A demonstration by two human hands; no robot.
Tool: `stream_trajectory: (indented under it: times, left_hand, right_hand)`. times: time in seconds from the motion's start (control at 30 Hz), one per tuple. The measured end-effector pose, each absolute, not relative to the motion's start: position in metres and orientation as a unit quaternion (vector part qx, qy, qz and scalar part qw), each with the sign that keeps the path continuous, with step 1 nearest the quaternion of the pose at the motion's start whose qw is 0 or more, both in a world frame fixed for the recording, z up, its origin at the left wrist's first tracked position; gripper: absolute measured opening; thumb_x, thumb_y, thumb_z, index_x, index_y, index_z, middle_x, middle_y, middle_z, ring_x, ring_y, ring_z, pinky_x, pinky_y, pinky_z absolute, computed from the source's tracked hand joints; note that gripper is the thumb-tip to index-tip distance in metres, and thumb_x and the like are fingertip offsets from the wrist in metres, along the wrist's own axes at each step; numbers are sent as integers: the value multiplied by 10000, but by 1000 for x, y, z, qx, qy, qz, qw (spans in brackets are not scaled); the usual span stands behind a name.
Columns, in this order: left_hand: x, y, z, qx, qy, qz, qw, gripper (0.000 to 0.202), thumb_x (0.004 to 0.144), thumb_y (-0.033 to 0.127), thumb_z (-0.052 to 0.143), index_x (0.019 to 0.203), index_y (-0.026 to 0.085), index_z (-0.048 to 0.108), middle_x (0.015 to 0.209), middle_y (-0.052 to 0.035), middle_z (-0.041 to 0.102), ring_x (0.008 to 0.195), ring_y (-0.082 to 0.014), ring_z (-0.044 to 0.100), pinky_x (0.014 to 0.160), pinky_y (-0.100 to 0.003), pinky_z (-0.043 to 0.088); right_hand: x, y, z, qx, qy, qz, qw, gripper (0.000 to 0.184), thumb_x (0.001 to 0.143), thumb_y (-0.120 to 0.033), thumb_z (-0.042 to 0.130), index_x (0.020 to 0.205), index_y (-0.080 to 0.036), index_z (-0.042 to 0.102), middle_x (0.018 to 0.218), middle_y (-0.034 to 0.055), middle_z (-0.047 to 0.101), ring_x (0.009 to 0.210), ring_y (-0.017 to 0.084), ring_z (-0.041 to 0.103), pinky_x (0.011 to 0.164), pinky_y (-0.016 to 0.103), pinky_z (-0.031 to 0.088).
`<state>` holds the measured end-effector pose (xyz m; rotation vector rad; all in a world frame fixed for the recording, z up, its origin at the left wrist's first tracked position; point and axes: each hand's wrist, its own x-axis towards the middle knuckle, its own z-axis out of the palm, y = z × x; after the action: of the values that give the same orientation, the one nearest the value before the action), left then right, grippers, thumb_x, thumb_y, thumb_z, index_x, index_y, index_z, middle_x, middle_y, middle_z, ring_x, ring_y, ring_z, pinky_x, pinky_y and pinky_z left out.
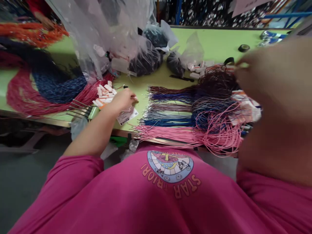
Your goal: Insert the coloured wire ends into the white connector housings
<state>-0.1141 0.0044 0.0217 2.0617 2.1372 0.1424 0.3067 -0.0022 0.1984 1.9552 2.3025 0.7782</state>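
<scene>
My left hand (pixel 125 99) is over the table, its fingers curled together at a small pale piece that I cannot make out. Below the fingers lies a white printed label (pixel 127 116), partly covered by a clear bag. Beside that wrist is a heap of small white connectors (pixel 106 92) with orange marks. Large and blurred near the camera, my right hand (pixel 275 65) has its fingertips pinched together; what they hold, if anything, is unclear. Past those fingertips stands a black strip (pixel 229 61). Between my hands are bundles of brown, blue, grey and pink wires (pixel 170 131), with their metal-tipped ends to the left.
Clear plastic bags (pixel 146 58) with dark contents stand at the back. Red and blue wire bundles (pixel 58 86) lie left, near several metal prongs (pixel 79 110). A roll of black tape (pixel 243 48) is at the back right. Another person's hand (pixel 47 23) touches orange wires (pixel 31 34).
</scene>
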Motion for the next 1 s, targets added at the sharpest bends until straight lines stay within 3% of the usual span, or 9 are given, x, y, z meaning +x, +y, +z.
stream_trajectory:
  times: [0.1,0.13,0.23,0.43,0.53,0.67,0.8,0.9,1.0]
  left_hand:
    - [-109,0,37,678,722,115,76,155,896,241,635,943,194,775,1128,-155,768,1081,-290,684,988,-408,500]
    - [-106,-4,42,671,724,141,76,169,901,237,625,963,191,775,1131,-144,775,1081,-280,685,1000,-406,502]
    - [-100,-22,54,642,726,218,117,263,877,260,642,1091,183,774,1080,-92,789,940,-220,700,944,-367,529]
    - [-91,-43,57,569,671,350,321,236,828,413,709,822,181,753,934,-76,786,861,-189,680,817,-321,545]
    - [-74,-32,55,513,647,394,403,239,756,303,778,958,179,745,840,-37,733,715,-133,611,697,-279,513]
    - [-36,-8,54,482,565,450,496,495,693,140,784,1177,186,688,1179,-69,728,840,-112,636,784,-284,547]
    - [-2,13,45,433,497,418,625,425,696,130,825,1095,141,678,937,-37,706,737,-98,618,738,-296,536]
    - [7,20,27,391,463,426,671,436,656,119,860,1031,163,643,827,21,659,673,-80,606,706,-287,535]
    - [3,20,14,349,447,422,707,478,632,154,905,1016,183,621,794,47,640,673,-80,622,710,-285,558]
  right_hand:
    - [210,31,203,471,874,115,26,373,899,-97,572,1194,-73,798,1072,223,780,1038,380,754,851,457,559]
    - [188,46,189,407,912,44,33,359,910,-100,571,1192,-40,786,1110,230,778,1032,330,743,872,421,551]
    - [166,87,120,392,918,3,64,280,933,-146,633,1139,-136,822,1113,140,799,975,212,705,869,332,520]
    - [200,120,25,385,922,-4,35,400,1034,-255,457,1182,-132,808,1219,201,743,1092,290,665,851,362,489]
    - [205,125,26,400,916,-28,-15,408,990,-240,444,1109,-118,815,1213,215,743,1104,327,664,880,401,486]
    - [207,129,40,459,878,-121,-66,389,894,-204,520,1149,-142,808,1123,153,792,1025,301,691,899,395,505]
    - [221,133,50,481,862,-148,-64,374,877,-198,543,1117,-170,828,1072,123,806,1027,297,709,924,407,518]
    - [240,140,60,551,812,-107,-159,329,899,-185,534,1049,-121,819,1037,154,798,1033,297,707,941,430,518]
    - [253,140,71,535,794,-165,-235,262,905,-184,560,976,-86,792,922,132,787,915,217,686,870,363,520]
